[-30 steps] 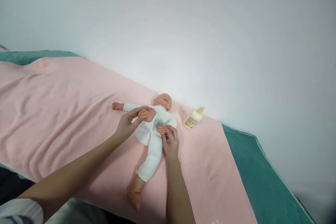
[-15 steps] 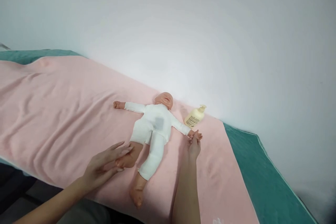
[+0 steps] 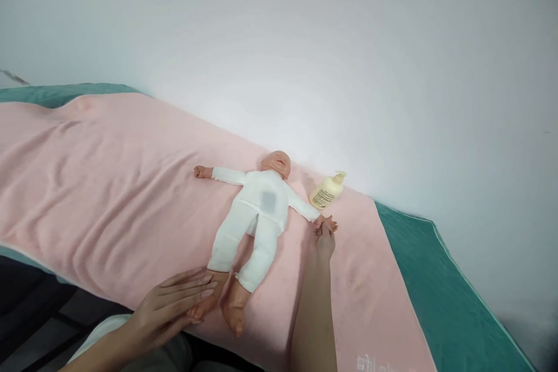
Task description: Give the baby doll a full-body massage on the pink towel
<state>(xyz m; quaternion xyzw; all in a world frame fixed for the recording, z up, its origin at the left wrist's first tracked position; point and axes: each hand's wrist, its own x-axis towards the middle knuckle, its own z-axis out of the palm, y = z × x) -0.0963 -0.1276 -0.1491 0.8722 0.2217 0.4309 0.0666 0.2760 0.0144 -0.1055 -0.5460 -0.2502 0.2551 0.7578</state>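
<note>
A baby doll (image 3: 265,197) in a white suit lies on its back on a pink blanket (image 3: 143,186), arms spread, its head toward the wall. My left hand (image 3: 176,302) rests against the doll's bare foot at the left, fingers stretched out and side by side. At the right, my right hand (image 3: 323,239) has its fingers closed on the doll's hand (image 3: 328,223). A cream pump bottle (image 3: 326,192) with printed text leans beside that arm of the doll, just above my right hand.
A green cover (image 3: 444,279) shows beyond the blanket's right edge and at the far left. A pale wall (image 3: 305,58) rises behind. Dark bars (image 3: 52,331) and my knees are below the near edge.
The doll's left-side leg is straighter and lower, its foot nearer the front edge. My left hand moved down with it, fingers closer together. My right hand still holds the doll's hand.
</note>
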